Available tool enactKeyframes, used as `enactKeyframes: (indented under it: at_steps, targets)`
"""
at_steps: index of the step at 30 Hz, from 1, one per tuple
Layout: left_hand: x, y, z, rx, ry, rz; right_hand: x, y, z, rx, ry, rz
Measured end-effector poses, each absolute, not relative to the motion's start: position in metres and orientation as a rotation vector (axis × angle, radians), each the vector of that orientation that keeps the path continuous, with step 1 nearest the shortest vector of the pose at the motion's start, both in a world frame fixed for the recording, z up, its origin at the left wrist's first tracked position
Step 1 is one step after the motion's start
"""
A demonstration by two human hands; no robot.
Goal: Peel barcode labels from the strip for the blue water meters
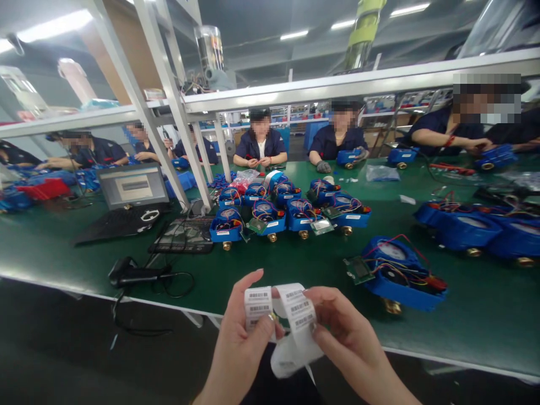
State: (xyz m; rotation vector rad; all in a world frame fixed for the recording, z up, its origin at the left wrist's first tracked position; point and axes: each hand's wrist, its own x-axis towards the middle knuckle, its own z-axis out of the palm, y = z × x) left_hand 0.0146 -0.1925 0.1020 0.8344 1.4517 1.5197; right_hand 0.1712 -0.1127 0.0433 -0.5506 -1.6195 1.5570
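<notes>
A strip of white barcode labels (300, 310) runs between my two hands in front of the table edge, with a loop of it hanging below. My left hand (242, 337) pinches one end, thumb over the printed face. The other stretch is gripped by my right hand (343, 323) between thumb and fingers. Just beyond my right hand, a blue water meter (407, 281) with exposed wires, a small green circuit board and a brass fitting sits on the green table (261, 273).
Several more blue meters (268, 216) stand grouped mid-table, others (472, 230) at the right. A black barcode scanner (137, 273) with its cable lies left, before a laptop (133, 191). White shelf posts (162, 101) rise from the table. Co-workers (259, 146) sit along the far side.
</notes>
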Motion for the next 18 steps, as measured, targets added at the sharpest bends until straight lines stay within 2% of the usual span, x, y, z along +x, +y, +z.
enactKeyframes:
  at_steps: [10, 18]
  targets:
    - [0.017, -0.194, 0.103, 0.836, 1.410, 1.553, 0.171, -0.111, 0.064, -0.485, -1.789, 1.163]
    - [0.017, -0.194, 0.100, 0.898, 1.403, 1.571, 0.172, -0.111, 0.051, -0.456, -1.842, 1.158]
